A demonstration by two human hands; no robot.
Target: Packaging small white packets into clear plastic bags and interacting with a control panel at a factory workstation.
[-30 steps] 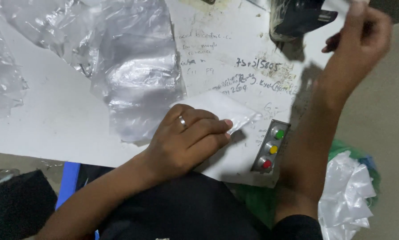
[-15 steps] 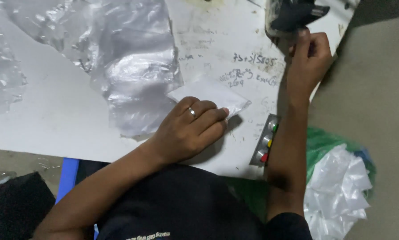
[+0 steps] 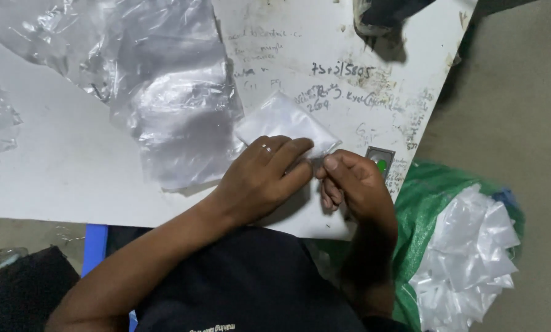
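A small white folded plastic packet (image 3: 285, 120) lies on the white table (image 3: 60, 178). My left hand (image 3: 260, 175), with a ring on one finger, rests flat on the packet's near edge and presses it down. My right hand (image 3: 352, 184) sits just to its right, thumb and fingers pinched at the packet's near right corner. Both forearms reach in from the bottom of the view.
Crumpled clear plastic sheets (image 3: 165, 92) cover the table's left half. A dark machine part (image 3: 386, 15) stands at the far edge. A grey button box (image 3: 380, 161) sits on the table's edge. A green sack (image 3: 435, 209) holding white packets (image 3: 472, 258) stands on the floor, right.
My right hand has come down from the dark machine at the far edge to the packet's near corner. My left hand stayed on the packet.
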